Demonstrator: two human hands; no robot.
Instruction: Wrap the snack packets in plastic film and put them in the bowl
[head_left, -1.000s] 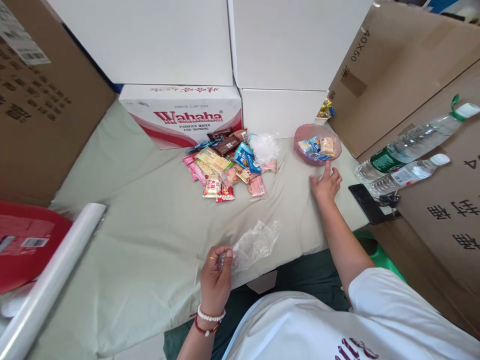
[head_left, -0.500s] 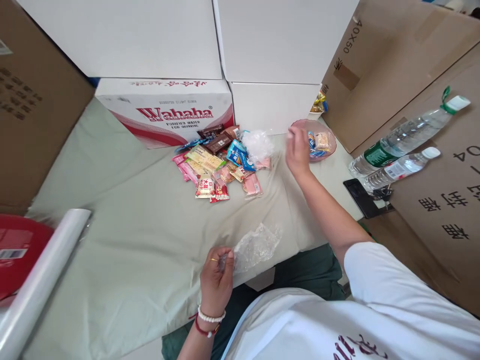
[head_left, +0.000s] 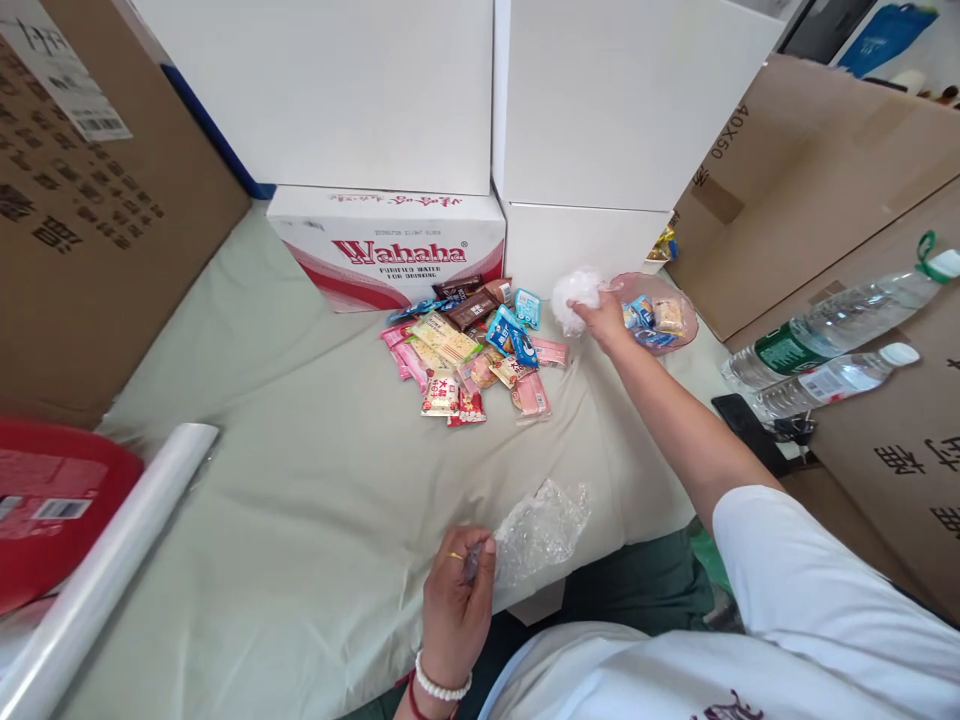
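My left hand (head_left: 459,595), with a ring and a beaded bracelet, is closed on the edge of a crumpled clear plastic bag (head_left: 546,533) near the front edge of the cloth-covered table. Farther off, my right hand (head_left: 606,320) grips a bunched white plastic bag (head_left: 576,298) between thumb and fingers. Just left of it lies a pile of small wrapped snacks (head_left: 442,340) in brown, pink, blue, red and yellow packets. A pink see-through bowl (head_left: 686,310) with several packets in it stands right behind my right hand, partly covered by it.
A Wahaba-style white water carton (head_left: 397,250) and white boxes (head_left: 585,110) stand behind the pile. Two water bottles (head_left: 825,320) and a black phone (head_left: 746,432) are at right, beside cardboard boxes (head_left: 795,200). A plastic roll (head_left: 120,570) and a red container (head_left: 56,510) lie at left.
My right hand has come away from over the bowl and taken hold of the white plastic bag, which has shifted right, off the pile. My left hand keeps the clear bag. The view has shifted.
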